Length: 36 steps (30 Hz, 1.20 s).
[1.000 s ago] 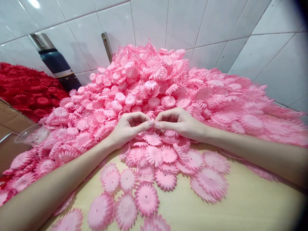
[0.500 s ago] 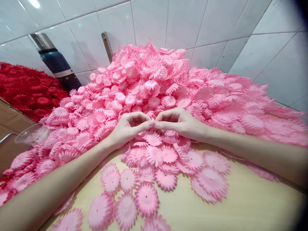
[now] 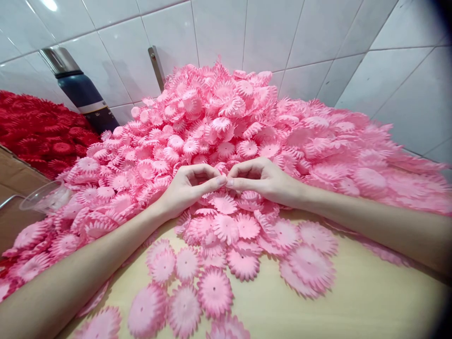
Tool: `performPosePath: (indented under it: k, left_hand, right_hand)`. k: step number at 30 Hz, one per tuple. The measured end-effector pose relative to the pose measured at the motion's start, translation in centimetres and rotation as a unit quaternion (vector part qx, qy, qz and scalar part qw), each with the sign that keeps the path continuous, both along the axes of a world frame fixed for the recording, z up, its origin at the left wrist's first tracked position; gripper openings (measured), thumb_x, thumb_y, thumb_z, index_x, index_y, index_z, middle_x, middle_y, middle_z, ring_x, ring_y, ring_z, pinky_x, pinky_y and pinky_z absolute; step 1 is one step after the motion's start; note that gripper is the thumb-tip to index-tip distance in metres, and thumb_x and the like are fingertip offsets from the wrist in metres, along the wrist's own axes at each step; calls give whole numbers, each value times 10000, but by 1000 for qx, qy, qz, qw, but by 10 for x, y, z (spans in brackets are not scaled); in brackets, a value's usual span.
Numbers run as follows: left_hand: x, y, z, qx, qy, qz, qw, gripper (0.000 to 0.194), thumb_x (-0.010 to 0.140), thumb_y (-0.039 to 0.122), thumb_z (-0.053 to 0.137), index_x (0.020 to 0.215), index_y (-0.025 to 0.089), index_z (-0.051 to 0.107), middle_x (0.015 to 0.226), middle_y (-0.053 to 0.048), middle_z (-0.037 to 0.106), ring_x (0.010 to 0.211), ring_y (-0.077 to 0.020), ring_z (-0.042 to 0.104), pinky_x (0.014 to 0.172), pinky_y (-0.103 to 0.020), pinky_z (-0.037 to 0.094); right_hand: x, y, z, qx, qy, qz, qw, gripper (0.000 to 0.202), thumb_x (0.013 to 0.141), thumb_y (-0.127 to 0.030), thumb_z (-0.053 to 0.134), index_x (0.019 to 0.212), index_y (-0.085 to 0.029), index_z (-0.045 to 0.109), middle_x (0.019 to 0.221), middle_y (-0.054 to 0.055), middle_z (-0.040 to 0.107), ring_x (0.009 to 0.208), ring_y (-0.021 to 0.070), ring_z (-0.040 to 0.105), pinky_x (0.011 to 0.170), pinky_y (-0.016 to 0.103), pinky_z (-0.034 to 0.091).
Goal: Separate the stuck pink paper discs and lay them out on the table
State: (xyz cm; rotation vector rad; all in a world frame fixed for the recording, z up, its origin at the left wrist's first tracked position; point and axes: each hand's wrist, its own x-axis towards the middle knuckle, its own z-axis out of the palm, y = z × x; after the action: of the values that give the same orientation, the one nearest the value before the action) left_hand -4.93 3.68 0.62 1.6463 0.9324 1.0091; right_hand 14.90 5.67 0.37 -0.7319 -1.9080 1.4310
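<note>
My left hand point(image 3: 190, 190) and my right hand point(image 3: 266, 182) meet at the fingertips in front of a big heap of pink fabric flower petals point(image 3: 221, 125). Each hand is closed in a pinch, thumb against curled fingers. Whatever lies between the fingertips is too small or hidden to make out among the pink behind it. Just below the hands, more petal discs point(image 3: 226, 228) with fringed edges spill down from the heap. Nearer to me, a flat round petal disc point(image 3: 214, 291) with a small hole in its centre lies among several others.
The pale yellow tabletop point(image 3: 367, 296) carries the heap, which reaches a white tiled wall point(image 3: 275, 37). At the left stand a dark blue bottle point(image 3: 79, 89), a red petal pile point(image 3: 38, 127), a clear plastic cup point(image 3: 44, 197) and a cardboard box point(image 3: 17, 179). A metal strip point(image 3: 156, 68) rises behind the heap.
</note>
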Motion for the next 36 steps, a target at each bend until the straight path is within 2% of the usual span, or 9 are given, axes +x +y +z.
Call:
performPosePath:
  k: [15,22,36]
  left_hand:
    - [0,0,0,-8,-16,1,1000,201,739,327,723,754,129,691,740,-25,674,666,-102,582,650,-210,466]
    - [0,-1,1,1,-4,6,1000,214,734,346,724,745,134,697,731,-18,675,654,-102,577,651,-215,460]
    - [0,0,0,-5,-12,0,1000,186,744,327,719,745,141,705,741,-13,681,660,-94,578,657,-209,457]
  right_hand:
    - [-1,-4,4,35,-21,-15,999,183,739,-313,720,723,-147,645,677,-6,588,613,99,495,559,234,385]
    - [-1,-4,3,19,-12,-10,1000,228,742,-356,715,710,-143,637,665,-4,574,615,102,488,563,238,383]
    - [-1,-3,2,19,-15,-8,1000,196,762,-316,702,713,-137,639,665,-7,563,612,99,473,557,238,365]
